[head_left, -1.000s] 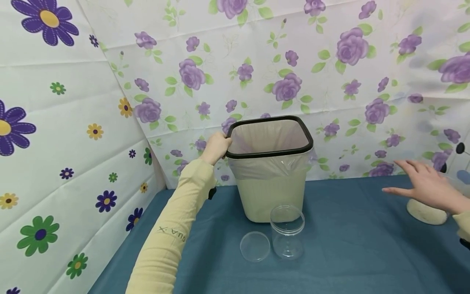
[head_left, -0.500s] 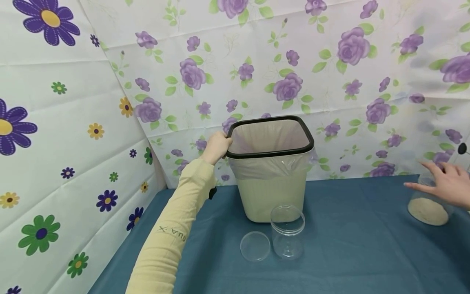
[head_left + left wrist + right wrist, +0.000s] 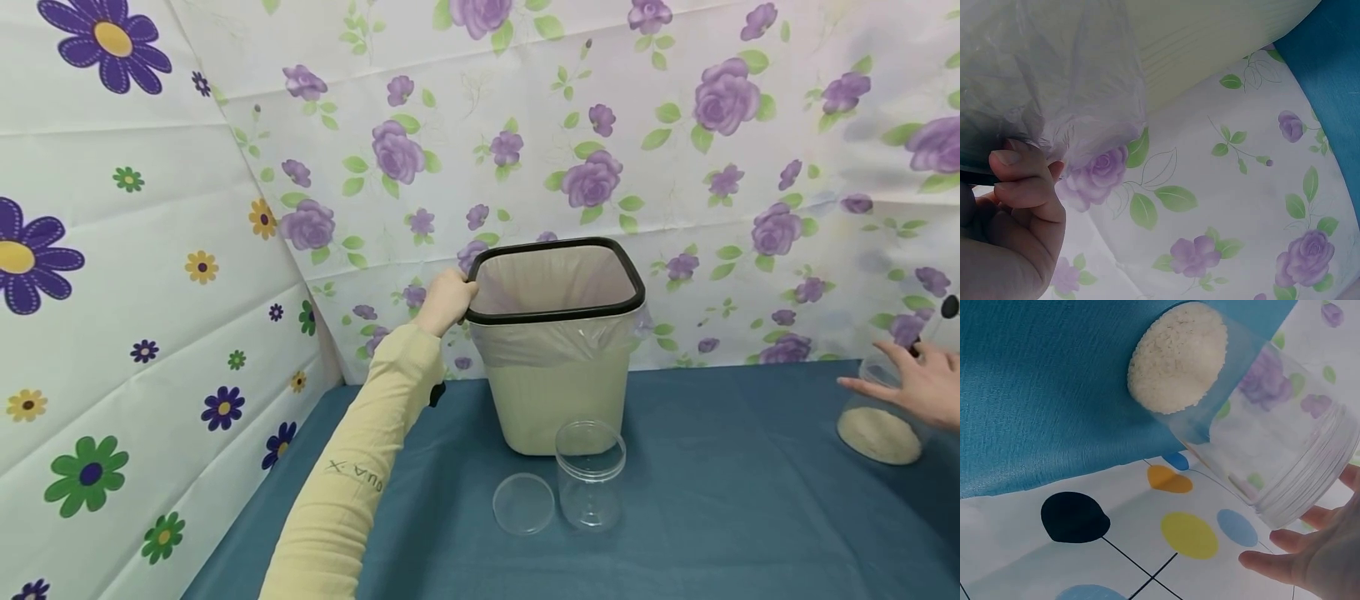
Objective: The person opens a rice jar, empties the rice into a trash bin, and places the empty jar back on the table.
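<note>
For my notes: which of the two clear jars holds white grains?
The far-right jar, by the right hand: white grains lie inside. The other jar, in front of the bin, shows none.

A white back sheet (image 3: 465,92) printed with purple roses (image 3: 726,96) and green leaves spans the far side, crossed by faint horizontal creases. To the left, another white sheet (image 3: 157,308) carries purple, green and yellow flowers; the two meet along a slanting seam. A dotted sheet (image 3: 1010,550), its colored spots joined by thin black lines, shows in the right wrist view. Blue cloth (image 3: 735,483) covers the surface below. Light is soft, with dim shadows on the cloth.
</note>
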